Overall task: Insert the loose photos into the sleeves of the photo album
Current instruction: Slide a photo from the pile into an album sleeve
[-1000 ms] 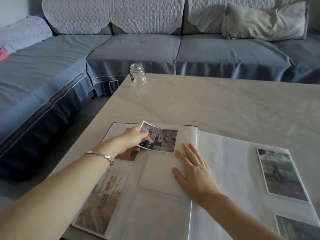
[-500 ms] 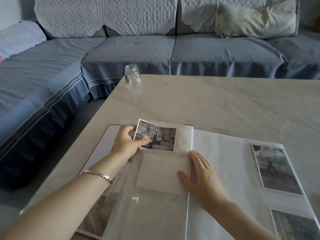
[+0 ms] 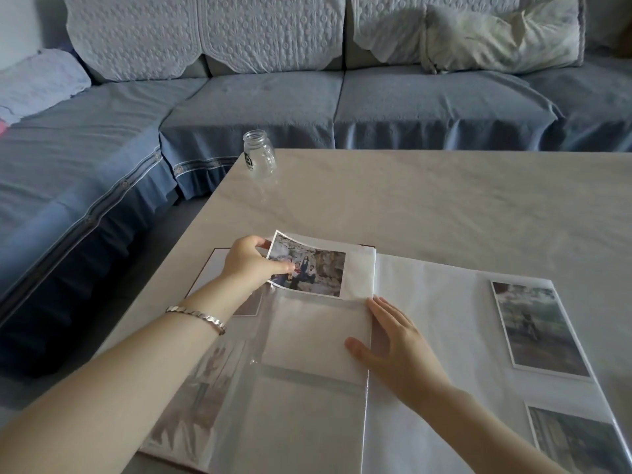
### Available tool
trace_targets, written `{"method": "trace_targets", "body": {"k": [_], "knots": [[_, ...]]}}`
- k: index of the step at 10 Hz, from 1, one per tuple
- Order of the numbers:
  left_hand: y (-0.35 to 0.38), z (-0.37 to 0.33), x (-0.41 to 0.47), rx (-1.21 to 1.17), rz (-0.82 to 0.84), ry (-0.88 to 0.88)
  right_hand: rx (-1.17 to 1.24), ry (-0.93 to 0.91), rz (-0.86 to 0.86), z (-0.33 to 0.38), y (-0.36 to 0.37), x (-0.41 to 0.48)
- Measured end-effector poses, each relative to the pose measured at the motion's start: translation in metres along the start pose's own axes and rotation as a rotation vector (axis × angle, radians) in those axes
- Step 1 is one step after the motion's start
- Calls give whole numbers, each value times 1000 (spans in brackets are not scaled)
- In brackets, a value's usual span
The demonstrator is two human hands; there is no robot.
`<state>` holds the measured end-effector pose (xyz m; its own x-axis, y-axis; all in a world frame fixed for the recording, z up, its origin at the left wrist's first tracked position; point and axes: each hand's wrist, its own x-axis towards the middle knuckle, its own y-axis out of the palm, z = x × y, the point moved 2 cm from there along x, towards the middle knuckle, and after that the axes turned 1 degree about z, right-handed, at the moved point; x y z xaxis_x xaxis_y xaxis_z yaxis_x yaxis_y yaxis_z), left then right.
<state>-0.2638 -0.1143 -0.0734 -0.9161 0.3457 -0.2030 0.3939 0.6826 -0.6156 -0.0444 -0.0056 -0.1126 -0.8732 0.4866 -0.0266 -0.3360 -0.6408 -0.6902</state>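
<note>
Photo [image 3: 309, 268]: loose print (top corner curling), over the top of the left page; its lower edge is perhaps just inside a sleeve.
Left hand [image 3: 249, 265]: thumb and fingers pinch the photo's left edge.
Right hand [image 3: 396, 347]: fingers straight, pressing flat beside the fold.
Album [image 3: 427, 319]: open on the table [image 3: 444, 206].
Glass jar [image 3: 259, 157]: far table corner.
</note>
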Motion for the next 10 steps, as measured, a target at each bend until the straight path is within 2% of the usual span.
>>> {"method": "trace_targets", "body": {"k": [1,5,8,10], "knots": [[-5,-3,-2,-96,50,-87,-17,-9,10,0,-1,0],[-1,-19,-15,-1,152,43,-51,-31,32,1,-3,1],[-2,-19,-31,35,-130,191,-39,-27,31,0,-3,-1],[2,-15,-37,93,-243,334,-37,-24,38,0,-2,-2]]}}
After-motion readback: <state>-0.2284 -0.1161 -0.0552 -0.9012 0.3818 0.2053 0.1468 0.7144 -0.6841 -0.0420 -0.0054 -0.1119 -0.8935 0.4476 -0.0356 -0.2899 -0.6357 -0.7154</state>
